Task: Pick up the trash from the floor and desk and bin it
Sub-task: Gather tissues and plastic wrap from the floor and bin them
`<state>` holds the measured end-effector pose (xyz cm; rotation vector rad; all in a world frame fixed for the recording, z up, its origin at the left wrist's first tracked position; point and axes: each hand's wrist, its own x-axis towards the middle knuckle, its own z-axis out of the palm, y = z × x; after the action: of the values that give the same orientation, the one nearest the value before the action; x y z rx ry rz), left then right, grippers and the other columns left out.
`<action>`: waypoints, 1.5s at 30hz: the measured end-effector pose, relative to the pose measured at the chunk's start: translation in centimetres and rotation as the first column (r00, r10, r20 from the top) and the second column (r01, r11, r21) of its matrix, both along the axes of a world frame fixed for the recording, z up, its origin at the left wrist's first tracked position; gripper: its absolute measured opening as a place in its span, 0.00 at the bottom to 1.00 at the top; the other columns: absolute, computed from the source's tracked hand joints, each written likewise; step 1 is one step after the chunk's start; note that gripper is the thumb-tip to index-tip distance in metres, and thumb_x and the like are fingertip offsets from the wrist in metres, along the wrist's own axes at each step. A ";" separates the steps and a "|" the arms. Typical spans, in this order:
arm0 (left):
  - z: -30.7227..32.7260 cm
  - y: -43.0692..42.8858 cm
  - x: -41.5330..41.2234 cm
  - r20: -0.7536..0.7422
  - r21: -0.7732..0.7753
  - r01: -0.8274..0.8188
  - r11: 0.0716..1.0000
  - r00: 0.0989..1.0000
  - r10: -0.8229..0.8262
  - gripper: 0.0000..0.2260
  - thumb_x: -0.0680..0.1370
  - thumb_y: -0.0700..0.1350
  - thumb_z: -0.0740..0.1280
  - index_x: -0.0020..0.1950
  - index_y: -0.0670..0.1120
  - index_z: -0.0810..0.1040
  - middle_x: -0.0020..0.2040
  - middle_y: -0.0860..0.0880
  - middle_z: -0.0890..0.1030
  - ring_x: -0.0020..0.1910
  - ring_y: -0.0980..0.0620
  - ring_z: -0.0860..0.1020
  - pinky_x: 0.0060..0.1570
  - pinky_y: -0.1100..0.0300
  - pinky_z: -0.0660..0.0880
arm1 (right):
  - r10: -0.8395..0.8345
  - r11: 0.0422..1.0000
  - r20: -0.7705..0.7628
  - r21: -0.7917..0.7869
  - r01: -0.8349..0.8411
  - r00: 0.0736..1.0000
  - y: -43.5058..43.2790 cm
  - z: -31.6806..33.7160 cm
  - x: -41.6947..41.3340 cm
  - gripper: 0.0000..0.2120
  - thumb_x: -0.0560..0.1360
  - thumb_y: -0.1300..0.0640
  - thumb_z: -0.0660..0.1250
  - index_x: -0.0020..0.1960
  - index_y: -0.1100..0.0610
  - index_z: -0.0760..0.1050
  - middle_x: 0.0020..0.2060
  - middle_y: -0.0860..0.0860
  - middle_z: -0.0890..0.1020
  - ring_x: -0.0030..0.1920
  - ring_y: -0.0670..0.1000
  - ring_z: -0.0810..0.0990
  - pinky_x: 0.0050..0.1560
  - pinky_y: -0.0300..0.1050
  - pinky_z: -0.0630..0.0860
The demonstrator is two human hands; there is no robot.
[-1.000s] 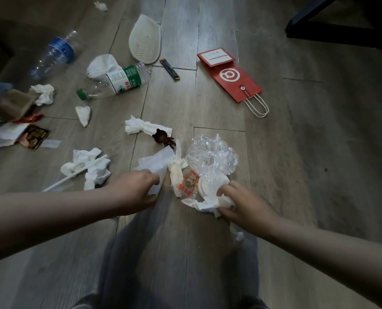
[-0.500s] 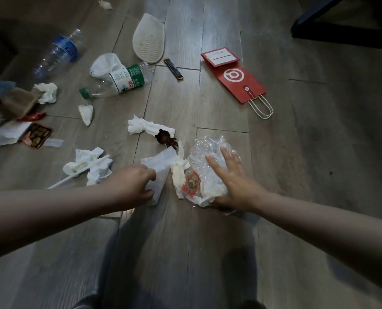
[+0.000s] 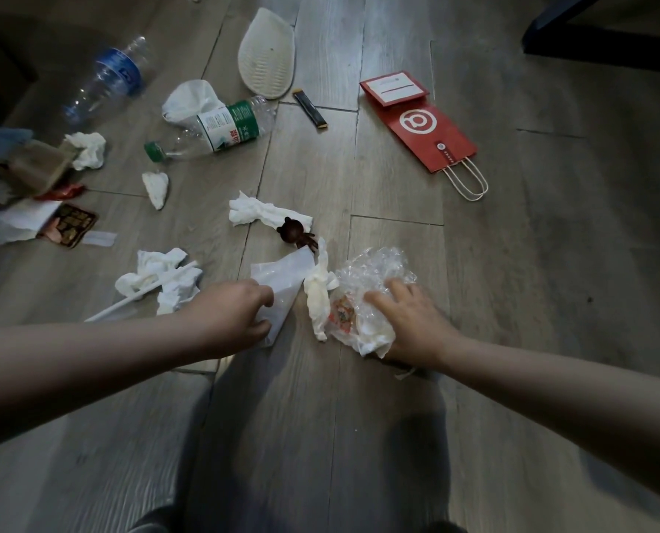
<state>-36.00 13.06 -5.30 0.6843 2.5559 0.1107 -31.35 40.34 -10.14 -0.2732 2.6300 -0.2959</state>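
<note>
Trash lies scattered on the wooden floor. My left hand [image 3: 228, 317] pinches the near corner of a flat white plastic bag [image 3: 286, 278]. My right hand [image 3: 413, 325] curls over a crumpled clear plastic wrap [image 3: 374, 271] bundled with white tissue and a red-printed wrapper [image 3: 343, 314]. A twisted white tissue [image 3: 319, 298] lies between the two hands. Just beyond sit a small brown bear figure [image 3: 294, 232] and another white tissue [image 3: 259, 211]. Crumpled tissues with a white straw [image 3: 159, 280] lie left of my left hand.
Farther back lie a green-labelled bottle [image 3: 224, 128], a blue-labelled bottle [image 3: 109, 78], a white insole [image 3: 267, 57], a dark sachet [image 3: 310, 113] and a red paper bag [image 3: 424, 128]. A pile of wrappers and tissues [image 3: 32, 201] sits at the far left. A dark furniture frame [image 3: 590, 44] stands top right.
My right hand reached forward from the near white tissue onto the clear plastic wrap and now closes its fingers around the bundle. My left hand kept its pinch on the white bag.
</note>
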 end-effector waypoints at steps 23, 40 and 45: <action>-2.2 4.3 -1.8 0.131 0.068 -0.392 0.918 0.915 0.381 0.52 0.64 0.71 0.68 0.77 0.52 0.45 0.77 0.45 0.49 0.76 0.42 0.52 0.70 0.46 0.60 | -0.145 0.957 -0.049 -0.261 0.128 0.988 3.5 2.6 3.3 0.39 0.65 0.41 0.74 0.71 0.46 0.63 0.64 0.44 0.64 0.65 0.48 0.64 0.62 0.47 0.71; -5.6 9.1 -0.6 -0.037 -0.084 -0.233 0.969 0.972 0.230 0.55 0.60 0.73 0.69 0.76 0.54 0.45 0.75 0.44 0.51 0.72 0.40 0.56 0.65 0.42 0.63 | -0.332 0.903 -0.096 -0.319 0.287 0.938 5.1 2.3 5.2 0.41 0.58 0.31 0.65 0.68 0.48 0.68 0.58 0.44 0.69 0.57 0.48 0.70 0.48 0.41 0.68; -5.8 8.9 -0.9 -0.058 0.004 -0.234 0.972 0.971 0.233 0.45 0.62 0.69 0.71 0.72 0.53 0.58 0.67 0.45 0.61 0.64 0.44 0.63 0.58 0.47 0.69 | -0.348 0.902 -0.098 -0.307 0.304 0.933 5.6 2.0 5.7 0.42 0.58 0.30 0.64 0.67 0.50 0.69 0.58 0.46 0.70 0.56 0.49 0.72 0.48 0.42 0.68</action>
<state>-36.93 21.99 -11.06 0.3877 2.6838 0.1675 -25.66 45.95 -8.18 0.0619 2.7724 -0.8047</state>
